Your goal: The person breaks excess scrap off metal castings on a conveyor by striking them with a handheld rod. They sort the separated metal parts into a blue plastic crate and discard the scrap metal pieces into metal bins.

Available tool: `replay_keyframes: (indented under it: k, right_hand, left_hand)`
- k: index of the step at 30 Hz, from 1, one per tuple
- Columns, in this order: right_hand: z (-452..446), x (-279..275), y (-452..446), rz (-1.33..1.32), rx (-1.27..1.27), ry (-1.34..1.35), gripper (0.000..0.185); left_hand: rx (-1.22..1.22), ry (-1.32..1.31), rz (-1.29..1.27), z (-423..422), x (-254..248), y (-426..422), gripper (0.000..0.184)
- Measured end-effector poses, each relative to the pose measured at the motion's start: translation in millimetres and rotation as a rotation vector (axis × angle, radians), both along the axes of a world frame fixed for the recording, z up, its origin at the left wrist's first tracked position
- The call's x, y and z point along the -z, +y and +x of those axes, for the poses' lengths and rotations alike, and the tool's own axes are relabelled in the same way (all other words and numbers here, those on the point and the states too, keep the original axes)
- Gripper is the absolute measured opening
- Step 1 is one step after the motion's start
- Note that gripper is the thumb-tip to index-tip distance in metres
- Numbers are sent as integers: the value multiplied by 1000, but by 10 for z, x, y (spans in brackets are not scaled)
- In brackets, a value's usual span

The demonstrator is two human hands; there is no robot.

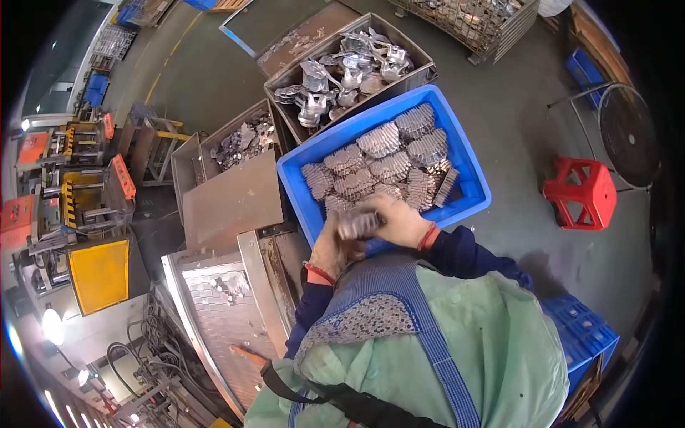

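Observation:
A blue plastic bin (pixel 467 153) stands in front of me, holding several bundles of ribbed metal parts (pixel 390 167) laid side by side. Over its near edge, my left hand (pixel 328 246) and my right hand (pixel 403 222) meet around a small stack of shiny metal parts (pixel 358 225). The left fingers are closed on the stack's left side and underside. From the right, the other hand grips the stack, its fingers curled over the top. Part of the stack is hidden by the fingers, and its detail is blurred.
Behind the bin is a metal crate (pixel 275 89) of shiny castings (pixel 349 78). Metal scrap (pixel 246 143) fills another box at left, near a worktable (pixel 221 314). A red stool (pixel 581 192) and a round fan (pixel 629 139) stand at right. A wire cage (pixel 485 28) is farther back.

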State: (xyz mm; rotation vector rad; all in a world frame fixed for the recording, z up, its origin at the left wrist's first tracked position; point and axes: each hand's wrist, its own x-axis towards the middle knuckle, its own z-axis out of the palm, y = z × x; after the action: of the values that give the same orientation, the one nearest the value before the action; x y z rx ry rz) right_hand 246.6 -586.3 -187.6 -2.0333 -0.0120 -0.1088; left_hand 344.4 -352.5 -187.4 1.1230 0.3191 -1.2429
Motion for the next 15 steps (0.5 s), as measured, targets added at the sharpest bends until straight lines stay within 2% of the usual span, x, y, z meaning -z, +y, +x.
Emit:
replay_keyframes:
  k: [3, 4, 5, 7, 10, 12, 13, 14, 15]
  right_hand:
    - [192, 50, -59, 343, 249, 455, 48]
    - [289, 345, -50, 470, 267, 482, 50]
    - [406, 723, 18, 740, 298, 526, 52]
    - [605, 732, 51, 865, 323, 633, 46]
    - [924, 1193, 245, 1457, 316, 624, 36]
    - [1193, 1717, 381, 1620, 305, 550, 33]
    - [1313, 1726, 415, 1702, 301, 515, 31]
    - [1438, 1740, 446, 1754, 463, 579, 31]
    - [1533, 1756, 488, 1791, 509, 544, 31]
  left_hand:
    - [-154, -176, 216, -128, 83, 4, 92]
    - [-199, -198, 238, -158, 64, 31, 93]
    - [-216, -211, 234, -179, 51, 84, 91]
    - [-255, -242, 228, -209, 22, 216, 86]
    - [-324, -230, 178, -346, -6, 428, 77]
    - [-390, -199, 224, -465, 66, 560, 73]
    - [-422, -182, 247, -539, 82, 597, 71]
    - [-475, -167, 271, -628, 100, 635, 67]
    - [-470, -159, 267, -695, 88, 692, 74]
